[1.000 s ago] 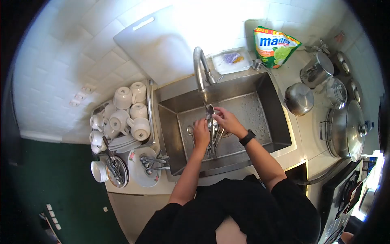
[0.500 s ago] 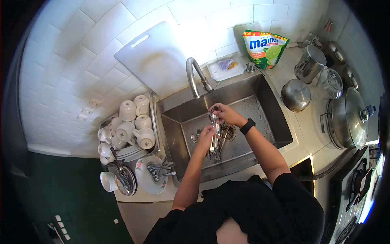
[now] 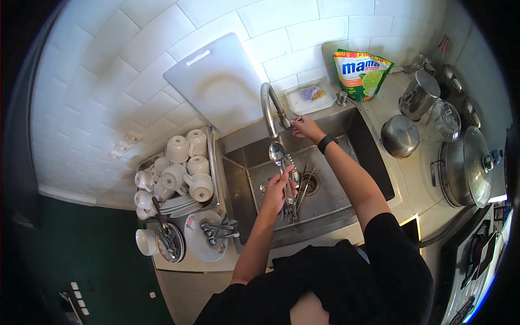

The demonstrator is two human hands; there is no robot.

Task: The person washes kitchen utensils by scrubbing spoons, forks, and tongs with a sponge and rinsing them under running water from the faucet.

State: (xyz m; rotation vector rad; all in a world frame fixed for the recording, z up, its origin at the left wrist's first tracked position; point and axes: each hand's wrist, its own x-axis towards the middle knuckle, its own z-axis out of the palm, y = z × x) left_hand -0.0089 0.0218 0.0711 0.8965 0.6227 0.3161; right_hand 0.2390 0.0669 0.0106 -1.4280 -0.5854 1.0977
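My left hand (image 3: 277, 192) is closed around a few pieces of cutlery over the sink (image 3: 238, 216). The bowl of a spoon (image 3: 277, 151) points up from it, below the spout of the faucet (image 3: 266, 105). At the faucet's right side, my right hand (image 3: 307, 130), with a dark band on the wrist, pinches the small faucet lever (image 3: 295, 118). More cutlery (image 3: 290, 212) lies on the sink floor near the drain (image 3: 310, 183), partly hidden by my left hand. No water stream can be made out.
Left of the sink, a rack holds stacked white cups (image 3: 177, 149); beside it a floral plate (image 3: 197, 244) carries cutlery. A white cutting board (image 3: 216, 81) leans on the wall. A soap pouch (image 3: 362, 73), sponge tray (image 3: 295, 103) and several pots (image 3: 400, 135) stand behind and right.
My right hand has left the cutlery and moved up to the faucet lever. My left hand keeps the cutlery, its spoon bowl now nearer the spout. The view has shifted slightly.
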